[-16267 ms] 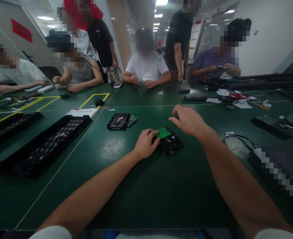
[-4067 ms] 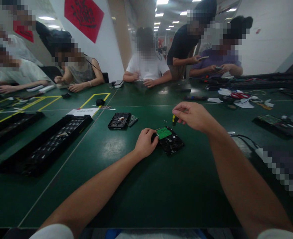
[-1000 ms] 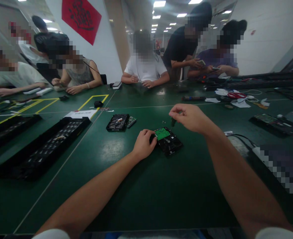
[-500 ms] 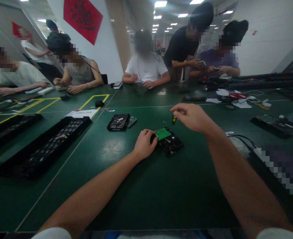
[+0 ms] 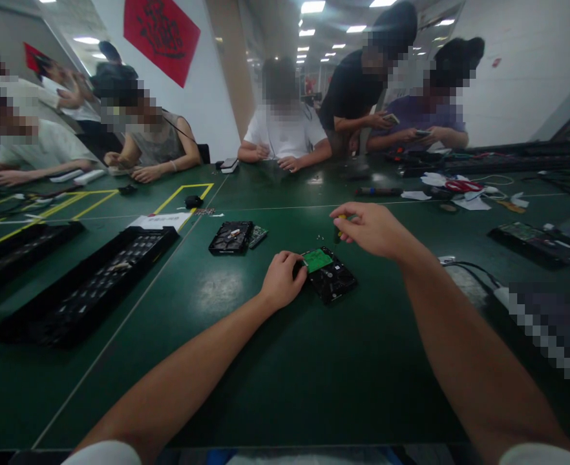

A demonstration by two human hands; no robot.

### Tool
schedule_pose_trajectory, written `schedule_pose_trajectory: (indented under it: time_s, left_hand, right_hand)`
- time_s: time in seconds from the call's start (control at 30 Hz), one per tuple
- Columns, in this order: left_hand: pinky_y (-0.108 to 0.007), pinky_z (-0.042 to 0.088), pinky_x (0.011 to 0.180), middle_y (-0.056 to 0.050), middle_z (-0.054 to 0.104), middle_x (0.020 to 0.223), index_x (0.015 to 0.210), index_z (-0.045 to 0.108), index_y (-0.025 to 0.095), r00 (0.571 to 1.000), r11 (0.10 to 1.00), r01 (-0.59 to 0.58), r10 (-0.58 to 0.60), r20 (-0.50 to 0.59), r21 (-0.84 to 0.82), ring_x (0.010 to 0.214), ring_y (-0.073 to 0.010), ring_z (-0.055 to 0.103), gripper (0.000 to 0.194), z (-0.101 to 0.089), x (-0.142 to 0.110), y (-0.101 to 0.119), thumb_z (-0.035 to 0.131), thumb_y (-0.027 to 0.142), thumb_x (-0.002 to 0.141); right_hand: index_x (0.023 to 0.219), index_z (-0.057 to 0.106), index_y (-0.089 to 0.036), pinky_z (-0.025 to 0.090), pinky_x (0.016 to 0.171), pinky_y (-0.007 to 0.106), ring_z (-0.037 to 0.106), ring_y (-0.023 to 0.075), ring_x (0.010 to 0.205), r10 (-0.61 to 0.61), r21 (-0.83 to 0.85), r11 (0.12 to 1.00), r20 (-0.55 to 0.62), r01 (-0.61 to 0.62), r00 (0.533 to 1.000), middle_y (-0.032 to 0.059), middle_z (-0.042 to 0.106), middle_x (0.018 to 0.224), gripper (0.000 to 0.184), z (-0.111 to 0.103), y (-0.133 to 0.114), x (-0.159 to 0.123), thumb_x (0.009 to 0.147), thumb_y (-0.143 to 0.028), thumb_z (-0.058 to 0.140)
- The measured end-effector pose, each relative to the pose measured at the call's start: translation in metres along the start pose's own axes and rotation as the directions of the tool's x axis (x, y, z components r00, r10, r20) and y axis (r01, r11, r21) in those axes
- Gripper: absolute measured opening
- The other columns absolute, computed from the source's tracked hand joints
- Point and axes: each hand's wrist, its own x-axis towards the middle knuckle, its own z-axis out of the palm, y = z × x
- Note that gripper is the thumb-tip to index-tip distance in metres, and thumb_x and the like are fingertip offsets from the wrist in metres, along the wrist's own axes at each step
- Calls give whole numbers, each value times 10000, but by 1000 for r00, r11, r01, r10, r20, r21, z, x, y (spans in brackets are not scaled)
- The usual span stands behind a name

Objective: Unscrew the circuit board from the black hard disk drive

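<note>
- Hard drive [image 5: 332, 279] lies flat on the green table [image 5: 285, 374] in front of the worker, at the centre of my imagined clock, with twelve pointing away from the worker.
- Its green board [image 5: 316, 259] is still on it, towards eleven o'clock, so the board has not come away; the rest of that face is bare black.
- Left hand [image 5: 282, 281], at nine o'clock, has its fingers curled at the drive's near-left edge; whether it pinches or merely steadies I cannot tell.
- Right hand [image 5: 368, 227], between one and two, has thumb and fingertips closed around a small screwdriver [image 5: 337, 235], handle up, tip hanging over the drive's far edge. Whether the tip touches is too small to see.
- Some tiny bright bits [image 5: 319, 237], probably screws, lie just beyond the drive near twelve; if so, some fastenings are already out. How many remain in place I can't make out.
- Towards ten sits a second drive [image 5: 231, 239], with a loose board [image 5: 258, 236] right beside it; that one looks further along.
- All told, I'd judge this drive partly worked: some bits out, board on, tool in hand.
</note>
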Motion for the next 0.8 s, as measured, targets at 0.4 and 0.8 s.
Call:
schedule_pose_trajectory:
  time_s: [0.4, 0.8]
  left_hand:
    - [-470, 533, 1046, -111, 661, 1169, 1183, 674, 206, 1000, 1000, -3, 3, 8, -3, 1141, -286, 627, 236, -1, 0, 0, 635, 273, 960]
    - [-474, 531, 1053, -114, 661, 1177, 1184, 673, 208, 1000, 1000, -4, 4, 11, -1, 1153, -288, 625, 233, -1, 0, 1, 631, 275, 965]
  right_hand:
    - [956, 706, -190, 518, 669, 332, 676, 186, 653, 27, -111, 993, -99, -38, 995, 84, 767, 951, 253, -3, -6, -4, 893, -429, 755]
    - [1077, 789, -211, 498, 714, 325, 687, 211, 720, -14, -179, 984, -65, 3, 998, 39, 757, 814, 244, -6, -9, -5, 886, -225, 638]
